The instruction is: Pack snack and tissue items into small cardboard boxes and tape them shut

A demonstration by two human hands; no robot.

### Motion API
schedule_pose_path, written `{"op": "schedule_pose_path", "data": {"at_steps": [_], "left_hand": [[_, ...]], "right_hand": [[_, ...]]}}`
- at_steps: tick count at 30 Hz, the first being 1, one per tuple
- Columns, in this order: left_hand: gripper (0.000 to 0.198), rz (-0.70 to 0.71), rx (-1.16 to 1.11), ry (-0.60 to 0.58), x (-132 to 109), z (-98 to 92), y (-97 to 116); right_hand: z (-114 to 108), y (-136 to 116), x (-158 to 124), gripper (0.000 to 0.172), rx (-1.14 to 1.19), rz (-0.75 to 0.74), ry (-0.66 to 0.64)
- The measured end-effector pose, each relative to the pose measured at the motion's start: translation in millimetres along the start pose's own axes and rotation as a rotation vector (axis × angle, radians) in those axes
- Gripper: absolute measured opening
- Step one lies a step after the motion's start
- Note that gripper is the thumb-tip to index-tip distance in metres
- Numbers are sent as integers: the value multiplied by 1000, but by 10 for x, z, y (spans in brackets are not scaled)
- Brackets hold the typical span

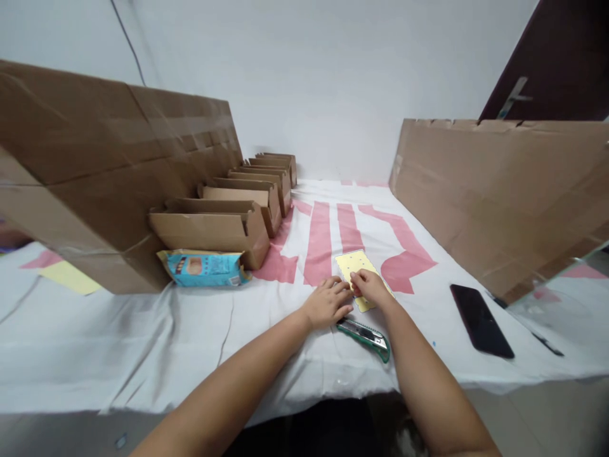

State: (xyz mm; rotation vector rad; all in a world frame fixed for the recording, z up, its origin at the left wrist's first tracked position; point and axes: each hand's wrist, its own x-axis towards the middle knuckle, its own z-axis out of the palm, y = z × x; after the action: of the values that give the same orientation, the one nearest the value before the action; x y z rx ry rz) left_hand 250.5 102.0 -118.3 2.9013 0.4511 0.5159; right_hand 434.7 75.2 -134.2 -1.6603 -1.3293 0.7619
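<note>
A yellow sheet (353, 260) with small dark marks and a scalloped edge lies on the white cloth. My left hand (326, 303) rests palm down at the sheet's left edge, its fingers spread. Over the middle of the sheet, my right hand (372, 287) has its thumb and fingers pinched together. A small reddish spot shows by those fingertips, but what they hold, if anything, is too small to name. Just below the hands lies a green box cutter (365, 335), its handle angled toward my right forearm.
Open cardboard boxes (204, 230) stand in a row at left, with a blue snack packet (207, 269) before them. Tall cardboard panels rise at left (118, 146) and right (495, 190). A black phone (480, 320) and a dark pen-like object (547, 344) lie at right.
</note>
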Motion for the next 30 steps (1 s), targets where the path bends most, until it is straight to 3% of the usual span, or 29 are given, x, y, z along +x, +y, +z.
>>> {"op": "schedule_pose_path", "data": {"at_steps": [7,14,21,26,30], "left_hand": [[39,-5,26,-5,8,17,-12],[35,-24,-18,13,13,0,-3],[34,-40,-5,-6,26,2,0],[35,-41,-10,-3,24,0,-1],[35,-34,-5,-5,19,7,-3]], "right_hand": [[-22,-61,-3,30,-47,44,43],[-322,-101,-15,24,-184,90,280],[-94,-210,-86,27,-224,9,133],[-213,-226,-92,29,-280,25,184],[-173,-246,-124,34,-235,-36,120]]}}
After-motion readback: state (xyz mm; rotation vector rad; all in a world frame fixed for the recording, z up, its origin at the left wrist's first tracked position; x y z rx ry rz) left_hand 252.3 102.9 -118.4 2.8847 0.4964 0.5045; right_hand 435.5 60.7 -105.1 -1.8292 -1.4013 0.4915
